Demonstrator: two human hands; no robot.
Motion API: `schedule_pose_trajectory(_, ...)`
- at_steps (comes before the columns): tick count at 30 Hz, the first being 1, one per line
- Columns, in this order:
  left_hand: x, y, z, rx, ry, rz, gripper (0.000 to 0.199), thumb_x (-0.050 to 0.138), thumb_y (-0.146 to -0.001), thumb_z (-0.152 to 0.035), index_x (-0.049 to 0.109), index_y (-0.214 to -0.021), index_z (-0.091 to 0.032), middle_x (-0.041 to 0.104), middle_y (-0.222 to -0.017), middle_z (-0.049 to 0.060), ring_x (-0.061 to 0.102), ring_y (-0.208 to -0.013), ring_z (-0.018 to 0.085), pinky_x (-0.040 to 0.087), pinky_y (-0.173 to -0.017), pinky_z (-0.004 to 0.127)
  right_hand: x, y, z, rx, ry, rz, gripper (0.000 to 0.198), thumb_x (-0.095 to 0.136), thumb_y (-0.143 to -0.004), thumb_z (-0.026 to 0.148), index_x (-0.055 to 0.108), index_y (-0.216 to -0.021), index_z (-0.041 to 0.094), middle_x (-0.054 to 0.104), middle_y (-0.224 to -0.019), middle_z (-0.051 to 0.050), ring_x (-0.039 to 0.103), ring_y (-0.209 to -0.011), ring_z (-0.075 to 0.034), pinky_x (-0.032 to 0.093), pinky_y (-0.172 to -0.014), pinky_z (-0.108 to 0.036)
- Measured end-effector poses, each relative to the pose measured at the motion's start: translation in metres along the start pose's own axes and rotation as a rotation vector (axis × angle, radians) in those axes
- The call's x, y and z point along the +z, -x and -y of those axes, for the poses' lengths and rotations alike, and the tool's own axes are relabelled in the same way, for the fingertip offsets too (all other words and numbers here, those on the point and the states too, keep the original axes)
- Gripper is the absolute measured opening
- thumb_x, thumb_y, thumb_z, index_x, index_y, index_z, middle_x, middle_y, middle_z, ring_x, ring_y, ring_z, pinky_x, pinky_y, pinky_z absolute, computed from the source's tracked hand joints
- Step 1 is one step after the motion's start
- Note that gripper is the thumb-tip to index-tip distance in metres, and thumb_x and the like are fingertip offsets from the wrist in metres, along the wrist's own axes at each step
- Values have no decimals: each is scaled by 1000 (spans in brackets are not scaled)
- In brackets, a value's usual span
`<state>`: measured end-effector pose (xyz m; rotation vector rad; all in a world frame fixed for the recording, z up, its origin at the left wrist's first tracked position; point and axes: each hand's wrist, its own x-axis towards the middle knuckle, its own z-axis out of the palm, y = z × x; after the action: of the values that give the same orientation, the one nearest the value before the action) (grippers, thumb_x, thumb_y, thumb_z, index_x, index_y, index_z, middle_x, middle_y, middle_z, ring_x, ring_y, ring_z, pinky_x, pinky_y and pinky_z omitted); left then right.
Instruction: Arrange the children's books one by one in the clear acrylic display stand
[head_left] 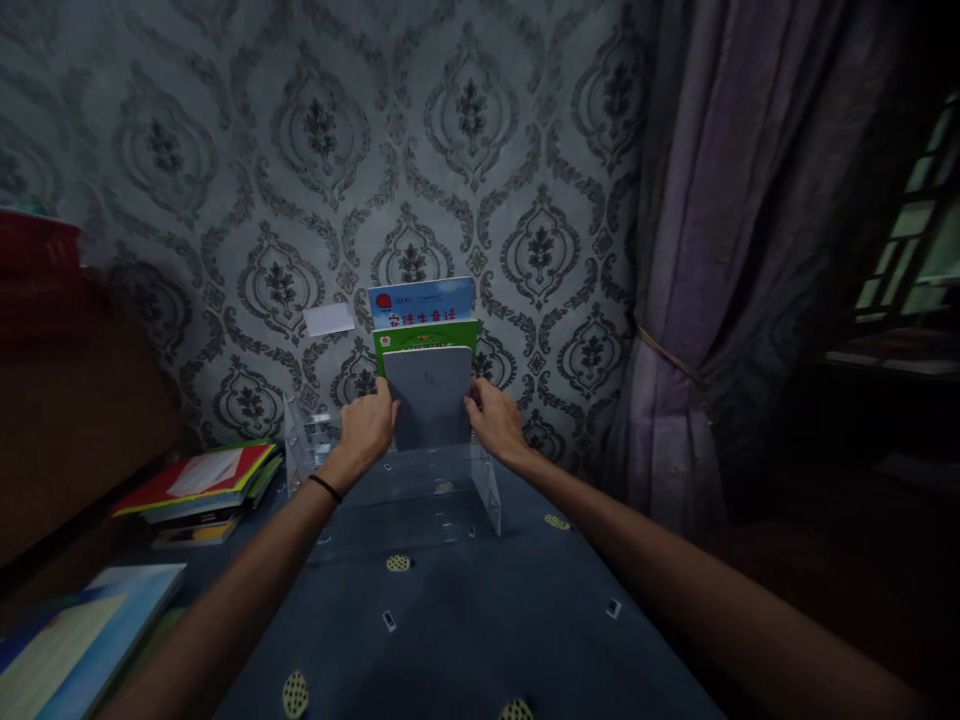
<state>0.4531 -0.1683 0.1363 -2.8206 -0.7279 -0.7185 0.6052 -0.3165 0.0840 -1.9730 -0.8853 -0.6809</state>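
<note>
Between my two hands a plain grey book or board (429,400) with rounded top corners is held upright. My left hand (369,422) grips its left edge and my right hand (495,415) its right edge, fingers closed on both sides. Its lower edge is over a clear plastic rack (487,490); whether it touches the rack I cannot tell. Behind it stand a green book (465,333) and a taller blue book (424,290) with red characters. The lower parts of both are hidden by the grey one.
A stack of books (217,475) lies left of the rack, and a blue-and-white book (97,630) is nearer at the left. A white card (328,319) shows against the patterned wall (472,130). The dark blue cloth (450,640) covers the table; a tied curtain (682,300) hangs at right.
</note>
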Motion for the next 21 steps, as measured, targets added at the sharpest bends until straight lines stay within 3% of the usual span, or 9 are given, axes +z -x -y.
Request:
schedule_pose_trajectory(4, -2, 2, 2, -36, 85, -73, 40, 46, -100, -39, 42, -128, -10, 73, -103, 20, 72, -101, 33, 52, -79, 37, -1, 3, 0, 30, 21, -10, 7, 52, -87, 23, 57, -90, 22, 70, -90, -9, 64, -85, -26, 44, -71, -34)
schedule_pose_trajectory(7, -1, 2, 2, -77, 180, -110, 42, 47, -100, -41, 38, -129, -11, 74, -102, 18, 73, -99, 32, 52, -78, 35, 1, 5, -3, 78, 7, -40, 19, 52, -87, 25, 55, -105, 21, 70, -91, -8, 64, -83, -26, 45, -70, -34)
schedule_pose_trajectory(11, -1, 1, 3, -98, 192, -57, 36, 42, -101, -39, 42, -123, -11, 74, -99, 20, 73, -96, 34, 51, -76, 36, 4, 4, -7, 93, -21, -123, 28, 55, -84, 27, 52, -111, 21, 67, -103, -12, 62, -93, -27, 47, -77, -36)
schedule_pose_trajectory(16, -2, 0, 6, -69, 212, 5, 32, 38, -103, -38, 50, -116, -12, 74, -103, 21, 72, -102, 33, 50, -78, 35, 6, 0, -9, 58, -24, -70, 12, 49, -87, 26, 55, -97, 21, 65, -99, -11, 61, -90, -26, 48, -82, -39)
schedule_pose_trajectory(21, -1, -1, 7, -73, 207, 43, 36, 37, -103, -40, 53, -116, -11, 74, -104, 22, 71, -104, 35, 50, -80, 37, 6, 0, -11, 43, -41, -62, 19, 49, -87, 26, 56, -104, 21, 66, -98, -11, 62, -92, -26, 48, -82, -39)
